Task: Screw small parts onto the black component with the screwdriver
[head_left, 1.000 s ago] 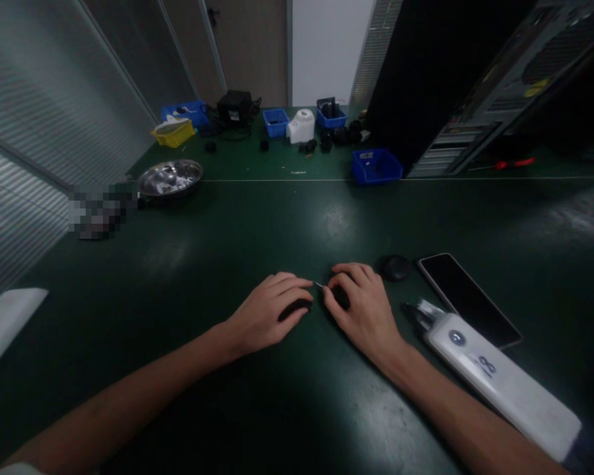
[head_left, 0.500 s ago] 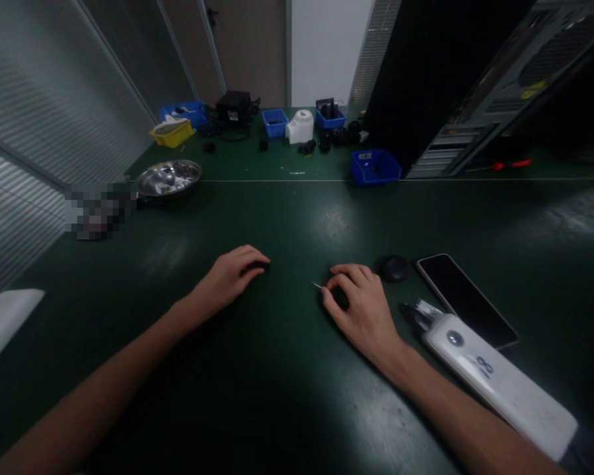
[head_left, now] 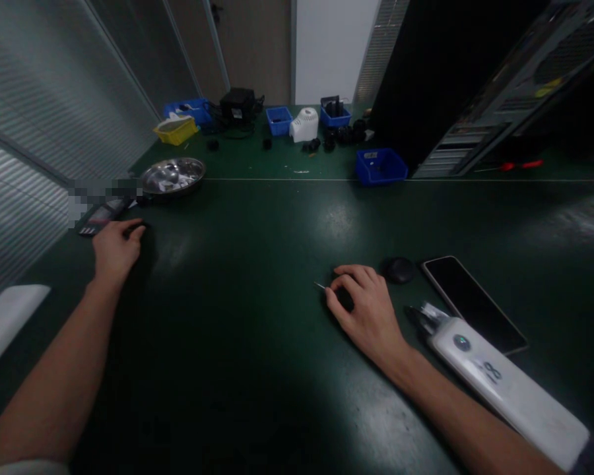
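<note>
My left hand (head_left: 116, 247) is at the left of the green table, just in front of the steel bowl (head_left: 174, 177) with pale scraps in it. Thumb and forefinger are pinched on a small dark piece (head_left: 146, 225), too small and dim to name. My right hand (head_left: 363, 300) rests on the table right of centre, fingers curled. A thin, shiny metal tip (head_left: 319, 285) pokes out between its thumb and forefinger; the rest is hidden in the hand. A round black object (head_left: 400, 270) lies close beyond its knuckles.
Right of my right hand lie a phone (head_left: 475, 303) and a white device (head_left: 509, 389) marked 18. Blue bins (head_left: 381, 168), a yellow bin (head_left: 177, 132) and a white housing (head_left: 305, 125) stand at the back. A computer case (head_left: 455, 132) stands back right.
My left hand has moved left and away from me, from near the middle to the bowl, with the dark piece in its fingers. My right hand has stayed in place.
</note>
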Demonstrator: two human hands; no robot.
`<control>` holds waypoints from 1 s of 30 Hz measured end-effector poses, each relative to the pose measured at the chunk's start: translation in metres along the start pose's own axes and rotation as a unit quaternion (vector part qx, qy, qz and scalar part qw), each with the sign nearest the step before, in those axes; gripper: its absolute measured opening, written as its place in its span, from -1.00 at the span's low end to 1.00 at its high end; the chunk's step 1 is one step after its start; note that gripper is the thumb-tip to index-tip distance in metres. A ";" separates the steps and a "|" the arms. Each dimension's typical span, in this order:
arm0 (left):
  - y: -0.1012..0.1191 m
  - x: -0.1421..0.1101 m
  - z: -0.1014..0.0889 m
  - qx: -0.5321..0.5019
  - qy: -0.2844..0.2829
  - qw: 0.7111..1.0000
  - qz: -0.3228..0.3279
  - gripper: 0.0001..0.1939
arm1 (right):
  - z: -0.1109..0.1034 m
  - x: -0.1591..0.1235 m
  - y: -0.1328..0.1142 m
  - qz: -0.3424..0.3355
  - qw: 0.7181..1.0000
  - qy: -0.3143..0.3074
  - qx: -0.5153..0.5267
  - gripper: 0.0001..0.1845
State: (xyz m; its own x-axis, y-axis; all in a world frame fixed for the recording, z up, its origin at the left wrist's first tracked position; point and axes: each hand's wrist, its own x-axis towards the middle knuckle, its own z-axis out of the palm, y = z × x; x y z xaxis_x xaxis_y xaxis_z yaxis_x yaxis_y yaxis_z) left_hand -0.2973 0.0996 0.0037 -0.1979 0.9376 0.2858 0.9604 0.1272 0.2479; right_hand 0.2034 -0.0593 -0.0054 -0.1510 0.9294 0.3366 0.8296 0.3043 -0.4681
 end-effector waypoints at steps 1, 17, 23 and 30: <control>0.000 0.000 0.001 -0.002 0.002 1.000 -0.002 -0.58 | -0.001 0.000 0.000 0.000 1.000 -0.001 0.001 -0.91; -0.006 0.002 0.007 -0.018 0.060 0.998 0.015 -0.62 | 0.000 0.001 -0.001 -0.001 1.000 -0.005 -0.004 -0.91; -0.007 0.000 0.008 0.022 0.063 0.997 0.024 -0.59 | 0.000 0.000 -0.002 0.003 1.000 -0.007 -0.003 -0.90; -0.009 0.002 0.012 0.057 0.055 0.997 0.025 -0.60 | -0.001 0.000 -0.002 0.006 1.000 -0.009 -0.004 -0.90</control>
State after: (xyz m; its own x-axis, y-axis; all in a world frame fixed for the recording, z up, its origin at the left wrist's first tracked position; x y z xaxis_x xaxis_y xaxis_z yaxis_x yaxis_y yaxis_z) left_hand -0.3039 0.1037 -0.0089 -0.1627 0.9036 0.3963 0.9846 0.1223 0.1253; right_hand 0.2022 -0.0603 -0.0040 -0.1507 0.9364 0.3169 0.8359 0.2919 -0.4649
